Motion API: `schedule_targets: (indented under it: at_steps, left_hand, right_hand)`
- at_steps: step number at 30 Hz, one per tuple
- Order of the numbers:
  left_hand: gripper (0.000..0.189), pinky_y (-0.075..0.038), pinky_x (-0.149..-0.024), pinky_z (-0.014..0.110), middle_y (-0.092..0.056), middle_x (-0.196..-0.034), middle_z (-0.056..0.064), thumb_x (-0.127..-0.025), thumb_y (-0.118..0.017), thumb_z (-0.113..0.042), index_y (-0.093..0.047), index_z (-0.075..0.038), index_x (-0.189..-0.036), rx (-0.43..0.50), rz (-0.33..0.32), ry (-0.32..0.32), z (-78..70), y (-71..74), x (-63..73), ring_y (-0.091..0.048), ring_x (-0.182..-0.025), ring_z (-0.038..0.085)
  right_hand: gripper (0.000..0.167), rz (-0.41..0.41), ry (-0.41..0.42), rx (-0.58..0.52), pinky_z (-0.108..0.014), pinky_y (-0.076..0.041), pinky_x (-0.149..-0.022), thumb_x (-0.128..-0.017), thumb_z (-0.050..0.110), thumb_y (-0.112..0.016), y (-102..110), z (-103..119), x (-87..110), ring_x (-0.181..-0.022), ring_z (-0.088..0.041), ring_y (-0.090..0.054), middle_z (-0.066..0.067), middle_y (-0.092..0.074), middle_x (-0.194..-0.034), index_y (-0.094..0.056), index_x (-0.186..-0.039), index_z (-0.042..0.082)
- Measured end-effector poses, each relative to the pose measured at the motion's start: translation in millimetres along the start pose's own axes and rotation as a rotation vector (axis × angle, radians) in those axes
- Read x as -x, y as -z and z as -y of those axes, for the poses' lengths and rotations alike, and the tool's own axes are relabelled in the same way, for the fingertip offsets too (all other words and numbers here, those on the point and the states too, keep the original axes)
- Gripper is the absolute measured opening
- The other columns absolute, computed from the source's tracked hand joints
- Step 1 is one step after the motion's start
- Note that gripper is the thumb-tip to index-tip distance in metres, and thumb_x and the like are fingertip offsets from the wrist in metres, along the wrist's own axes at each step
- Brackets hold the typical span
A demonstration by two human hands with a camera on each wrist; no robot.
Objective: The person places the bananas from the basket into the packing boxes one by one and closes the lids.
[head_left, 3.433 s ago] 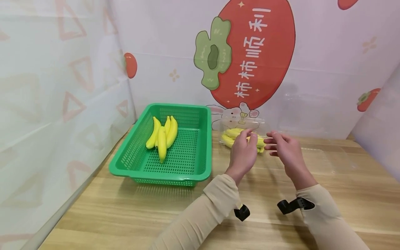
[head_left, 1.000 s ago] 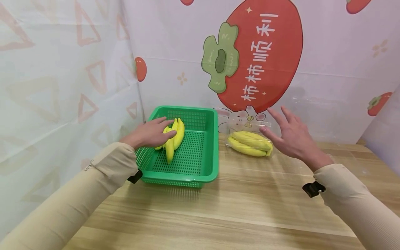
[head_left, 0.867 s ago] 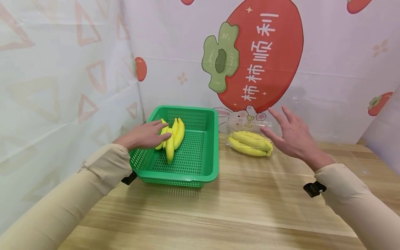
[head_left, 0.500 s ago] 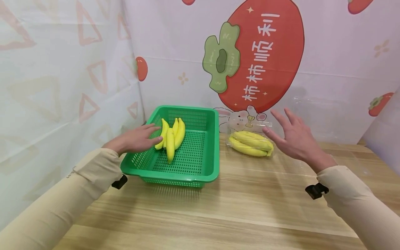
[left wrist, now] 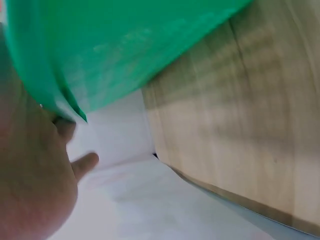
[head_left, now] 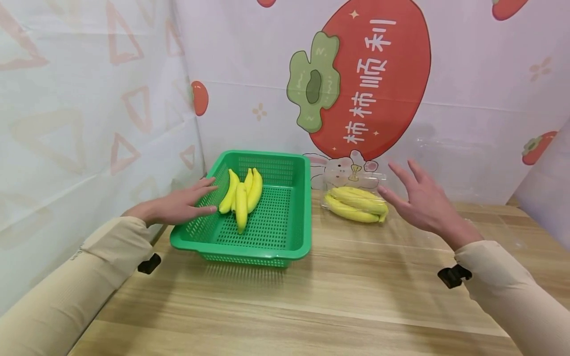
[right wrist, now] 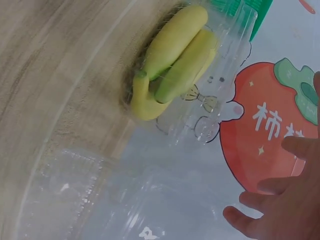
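My left hand (head_left: 175, 202) is spread with straight fingers over the left rim of the green plastic basket (head_left: 306, 217); I cannot tell whether it touches it. In the left wrist view the hand (left wrist: 35, 175) appears close to the basket's outer wall (left wrist: 125, 55). Several yellow bananas (head_left: 242, 207) lie inside at the left. To the basket's right, more bananas (head_left: 356, 203) sit in a clear plastic box (head_left: 327, 190). My right hand (head_left: 420, 202) hovers just right of that box, fingers spread and holding nothing. The right wrist view shows these bananas (right wrist: 175, 45) beside the hand (right wrist: 285, 205).
Another clear plastic container (right wrist: 65, 185) stands at the right, near the back wall; its outline is faint. The wooden table (head_left: 311, 301) runs up to a printed cloth backdrop (head_left: 249, 64) behind and a patterned cloth wall (head_left: 89, 123) on the left.
Both hands were near the boxed bananas at first. Afterwards the left hand is over the basket's bananas, then slides left to its rim. The right hand has drifted slightly right and down.
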State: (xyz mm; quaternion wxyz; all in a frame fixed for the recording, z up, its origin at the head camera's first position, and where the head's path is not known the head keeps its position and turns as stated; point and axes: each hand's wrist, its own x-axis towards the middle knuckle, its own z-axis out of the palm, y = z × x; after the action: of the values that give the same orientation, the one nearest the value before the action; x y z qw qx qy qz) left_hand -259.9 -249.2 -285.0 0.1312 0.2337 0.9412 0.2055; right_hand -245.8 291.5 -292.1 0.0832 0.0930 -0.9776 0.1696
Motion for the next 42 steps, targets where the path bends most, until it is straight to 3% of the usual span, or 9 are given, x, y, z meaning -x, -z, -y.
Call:
schedule_targets:
  at_steps: [6,13,18,21,24,25,27,33,42]
  left_hand:
    - [0.070,-0.014,-0.124,0.076,-0.004,-0.179,0.022,-0.111,-0.056,-0.026,-0.024,0.001,-0.167,0.139,-0.071,-0.081,21.3,-7.0,4.5,-0.003,-0.163,0.051]
    - [0.067,-0.012,-0.124,0.077,-0.004,-0.182,0.008,-0.111,-0.055,-0.025,-0.026,-0.008,-0.169,0.331,-0.175,-0.076,40.0,-21.2,5.5,-0.001,-0.165,0.045]
    - [0.066,-0.006,-0.127,0.072,-0.006,-0.182,0.002,-0.110,-0.056,-0.018,-0.027,-0.008,-0.169,0.531,-0.244,-0.122,45.5,-33.1,1.7,0.003,-0.166,0.039]
    - [0.067,-0.017,-0.133,0.040,-0.006,-0.182,-0.003,-0.111,-0.054,-0.017,-0.024,-0.011,-0.170,0.654,-0.261,-0.144,47.5,-40.3,-0.5,0.005,-0.167,0.033]
    - [0.066,-0.030,-0.116,0.012,-0.004,-0.182,-0.006,-0.112,-0.050,-0.014,-0.021,-0.012,-0.171,0.778,-0.271,-0.183,49.3,-47.9,-3.3,0.006,-0.167,0.029]
    - [0.066,-0.033,-0.109,0.006,-0.003,-0.182,-0.007,-0.112,-0.049,-0.013,-0.021,-0.013,-0.171,0.812,-0.270,-0.194,50.0,-49.7,-4.2,0.007,-0.167,0.028]
    - [0.066,-0.034,-0.107,0.005,-0.001,-0.182,-0.008,-0.112,-0.047,-0.011,-0.019,-0.012,-0.171,0.868,-0.267,-0.212,50.0,-52.4,-5.3,0.009,-0.167,0.026]
    - [0.068,-0.036,-0.106,0.006,-0.001,-0.181,-0.012,-0.111,-0.047,-0.010,-0.018,-0.015,-0.172,0.872,-0.268,-0.202,51.3,-54.4,-5.9,0.009,-0.167,0.026]
    - [0.069,-0.034,-0.104,0.005,0.002,-0.181,-0.010,-0.111,-0.046,-0.011,-0.017,-0.017,-0.172,0.823,-0.266,-0.195,52.9,-54.0,-2.4,0.009,-0.166,0.026]
  right_hand:
    - [0.087,0.043,-0.025,-0.014,-0.087,-0.015,-0.113,-0.104,0.068,-0.046,-3.4,-7.1,4.4,-0.155,-0.064,-0.012,-0.026,0.005,-0.178,-0.012,-0.173,0.027]
    - [0.084,0.063,-0.038,-0.020,-0.086,-0.020,-0.112,-0.107,0.065,-0.044,-5.4,-16.3,8.3,-0.156,-0.063,-0.012,-0.027,0.006,-0.177,-0.012,-0.173,0.025]
    - [0.083,0.056,-0.041,-0.023,-0.086,-0.020,-0.112,-0.108,0.062,-0.045,-4.1,-22.2,11.5,-0.155,-0.064,-0.012,-0.029,0.006,-0.177,-0.013,-0.173,0.022]
    - [0.083,0.044,-0.035,-0.020,-0.086,-0.020,-0.111,-0.108,0.061,-0.047,-3.0,-23.7,13.4,-0.155,-0.064,-0.012,-0.030,0.005,-0.176,-0.013,-0.173,0.021]
    - [0.085,0.035,-0.035,-0.028,-0.085,-0.020,-0.112,-0.107,0.062,-0.049,-2.3,-23.4,14.8,-0.156,-0.062,-0.012,-0.028,0.003,-0.177,-0.014,-0.173,0.023]
    - [0.086,0.034,-0.036,-0.030,-0.085,-0.020,-0.113,-0.106,0.063,-0.049,-2.2,-22.9,15.0,-0.156,-0.062,-0.013,-0.027,0.003,-0.177,-0.014,-0.173,0.023]
    - [0.087,0.033,-0.038,-0.034,-0.085,-0.020,-0.113,-0.105,0.065,-0.050,-1.5,-22.3,14.9,-0.157,-0.061,-0.013,-0.026,0.003,-0.178,-0.013,-0.173,0.025]
    - [0.092,0.030,-0.035,-0.016,-0.085,-0.021,-0.114,-0.102,0.069,-0.051,0.9,-15.1,10.5,-0.157,-0.060,-0.014,-0.023,0.001,-0.179,-0.012,-0.173,0.026]
    - [0.094,0.032,-0.006,-0.015,-0.084,-0.023,-0.115,-0.100,0.069,-0.056,-5.2,13.9,-5.3,-0.157,-0.059,-0.018,-0.022,-0.004,-0.179,-0.015,-0.173,0.027]
